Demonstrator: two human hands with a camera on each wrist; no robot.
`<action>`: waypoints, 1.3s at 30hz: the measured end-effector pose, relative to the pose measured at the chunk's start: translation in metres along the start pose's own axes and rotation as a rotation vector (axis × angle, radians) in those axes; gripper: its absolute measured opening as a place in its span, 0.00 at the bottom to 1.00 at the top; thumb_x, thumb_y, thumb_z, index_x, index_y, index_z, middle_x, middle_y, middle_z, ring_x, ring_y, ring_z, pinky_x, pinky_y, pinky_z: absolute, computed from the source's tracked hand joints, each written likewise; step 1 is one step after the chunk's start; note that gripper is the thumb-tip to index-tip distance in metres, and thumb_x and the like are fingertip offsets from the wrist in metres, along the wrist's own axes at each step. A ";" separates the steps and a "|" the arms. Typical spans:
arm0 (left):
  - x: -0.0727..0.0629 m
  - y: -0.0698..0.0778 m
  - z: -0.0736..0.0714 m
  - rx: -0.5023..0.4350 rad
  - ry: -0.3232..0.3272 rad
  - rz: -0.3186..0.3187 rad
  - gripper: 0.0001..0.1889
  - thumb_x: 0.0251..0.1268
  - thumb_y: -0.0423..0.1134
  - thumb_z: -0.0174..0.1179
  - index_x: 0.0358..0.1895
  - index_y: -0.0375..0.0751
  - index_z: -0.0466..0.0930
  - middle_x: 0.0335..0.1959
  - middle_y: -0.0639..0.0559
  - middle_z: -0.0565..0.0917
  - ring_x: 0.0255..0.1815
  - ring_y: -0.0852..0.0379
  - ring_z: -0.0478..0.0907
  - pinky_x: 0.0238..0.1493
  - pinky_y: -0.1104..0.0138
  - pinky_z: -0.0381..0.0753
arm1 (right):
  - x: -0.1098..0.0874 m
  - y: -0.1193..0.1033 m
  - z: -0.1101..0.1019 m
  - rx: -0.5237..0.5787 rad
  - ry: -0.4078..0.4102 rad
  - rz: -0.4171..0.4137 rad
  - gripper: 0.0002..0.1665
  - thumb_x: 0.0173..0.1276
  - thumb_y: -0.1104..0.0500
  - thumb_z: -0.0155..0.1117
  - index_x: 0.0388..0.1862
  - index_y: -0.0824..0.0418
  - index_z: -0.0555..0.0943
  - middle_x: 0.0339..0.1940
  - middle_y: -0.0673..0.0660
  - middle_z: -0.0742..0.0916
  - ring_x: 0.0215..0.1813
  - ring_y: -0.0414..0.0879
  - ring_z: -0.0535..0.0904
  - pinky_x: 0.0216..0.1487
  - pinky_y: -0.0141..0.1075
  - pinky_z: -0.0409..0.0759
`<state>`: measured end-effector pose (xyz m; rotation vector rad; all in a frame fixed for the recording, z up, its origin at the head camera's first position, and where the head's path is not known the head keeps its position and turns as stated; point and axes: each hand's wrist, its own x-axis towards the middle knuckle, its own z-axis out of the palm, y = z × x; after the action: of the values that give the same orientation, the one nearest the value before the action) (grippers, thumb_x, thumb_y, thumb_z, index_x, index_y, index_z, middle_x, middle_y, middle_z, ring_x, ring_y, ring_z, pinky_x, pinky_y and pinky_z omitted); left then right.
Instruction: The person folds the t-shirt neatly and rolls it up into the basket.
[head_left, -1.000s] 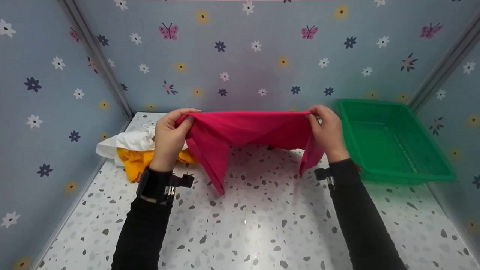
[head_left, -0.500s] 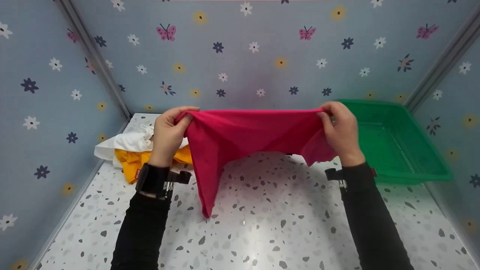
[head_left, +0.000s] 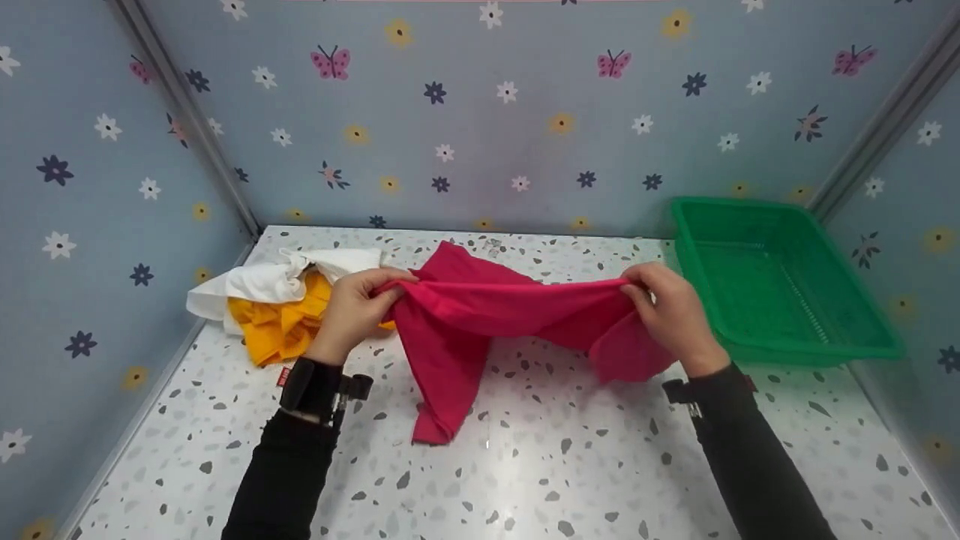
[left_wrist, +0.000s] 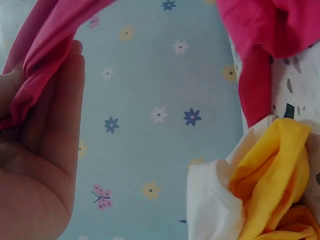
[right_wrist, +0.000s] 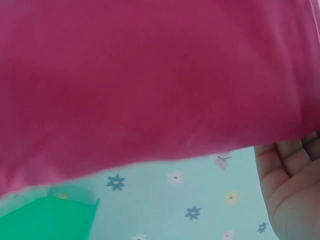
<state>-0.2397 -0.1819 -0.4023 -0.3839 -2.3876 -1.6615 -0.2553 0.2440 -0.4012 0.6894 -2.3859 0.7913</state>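
Observation:
A bright pink garment [head_left: 450, 337] of thin cloth is stretched between both hands, its upper edge pulled nearly straight in the head view. My left hand [head_left: 352, 311] pinches one end between thumb and fingers; the left wrist view shows the cloth bunched and twisted in that hand [left_wrist: 45, 145]. At the other end my right hand [head_left: 675, 319] pinches the cloth, but its fingertips are partly hidden behind the fabric in the right wrist view. Part of the garment lies behind the stretched edge towards the wall, and one flap hangs towards the tabletop near the left hand.
A white garment [head_left: 262, 283] and a yellow-orange garment [head_left: 277, 330] lie crumpled together at the left, close by the left wrist. Back right stands a green plastic basket [head_left: 780, 300]. Flower-patterned panels [head_left: 510, 135] wall in the speckled white table [head_left: 525, 465].
Both hands first spread slightly apart, pulling the pink garment taut, then came down towards the table. Its far part now shows behind the held edge. The basket and other clothes stay in place.

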 end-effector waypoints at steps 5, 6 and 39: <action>-0.009 -0.016 0.010 0.175 -0.048 0.075 0.09 0.65 0.29 0.64 0.44 0.42 0.90 0.39 0.50 0.87 0.28 0.58 0.74 0.29 0.73 0.74 | -0.013 0.009 0.009 0.009 -0.061 -0.013 0.06 0.63 0.71 0.68 0.38 0.67 0.81 0.35 0.60 0.84 0.39 0.52 0.78 0.42 0.45 0.80; -0.011 -0.019 0.012 0.198 -0.066 0.084 0.09 0.65 0.29 0.64 0.44 0.42 0.90 0.40 0.51 0.87 0.31 0.57 0.76 0.32 0.71 0.75 | -0.015 0.010 0.011 0.011 -0.078 -0.010 0.06 0.63 0.71 0.68 0.38 0.66 0.81 0.35 0.60 0.84 0.39 0.52 0.78 0.42 0.45 0.80; -0.043 -0.065 0.054 0.760 -0.346 0.061 0.13 0.61 0.25 0.61 0.45 0.40 0.87 0.39 0.48 0.87 0.43 0.47 0.83 0.50 0.54 0.80 | -0.080 0.024 0.055 -0.156 -0.622 -0.021 0.13 0.61 0.55 0.75 0.40 0.57 0.80 0.31 0.47 0.80 0.37 0.45 0.77 0.43 0.43 0.80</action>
<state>-0.2212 -0.1568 -0.4919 -0.6167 -2.9741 -0.5910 -0.2285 0.2480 -0.4978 1.0042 -2.9415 0.4052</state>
